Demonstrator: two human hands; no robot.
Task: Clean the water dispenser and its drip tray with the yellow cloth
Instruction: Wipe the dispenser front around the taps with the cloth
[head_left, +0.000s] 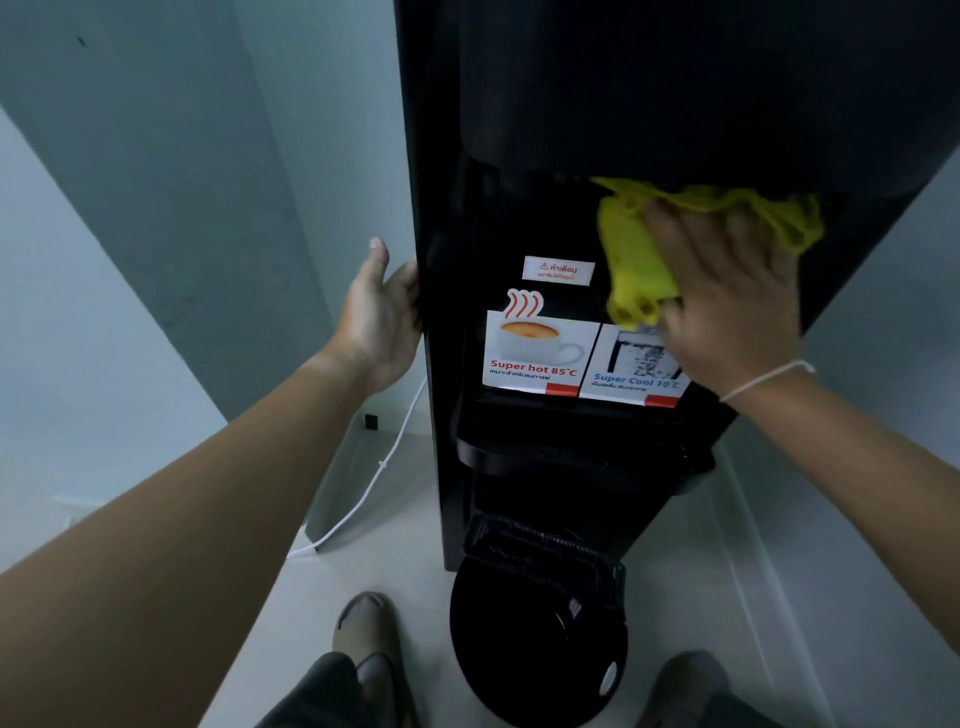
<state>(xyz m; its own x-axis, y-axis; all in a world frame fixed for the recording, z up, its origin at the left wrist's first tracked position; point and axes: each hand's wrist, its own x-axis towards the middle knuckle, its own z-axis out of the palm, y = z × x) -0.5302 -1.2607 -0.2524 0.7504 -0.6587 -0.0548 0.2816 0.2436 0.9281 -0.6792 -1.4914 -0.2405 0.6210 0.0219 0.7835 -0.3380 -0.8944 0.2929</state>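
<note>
A tall black water dispenser (675, 104) is filling the centre and upper right of the frame, standing on a pale floor (395, 566). The right hand (727, 296) is pressing a yellow cloth (631, 249) flat against the back wall of the dispensing recess, right of centre — fingers spread over the cloth and pinning it there, with bunched folds showing above and to the right of the knuckles. The left hand (382, 317) is resting against the dispenser's left side edge, fingers loosely extended and curled round that edge, not clenched. Below the cloth, two stickers are showing: a hot-drink label (537, 353) and a cold-water label (636, 369), the latter partly covered by the right hand. The drip tray (540, 551) is lying at lower centre, atop a round black object — its nature is unclear. A white cable (374, 483) is trailing along the floor at left.
</note>
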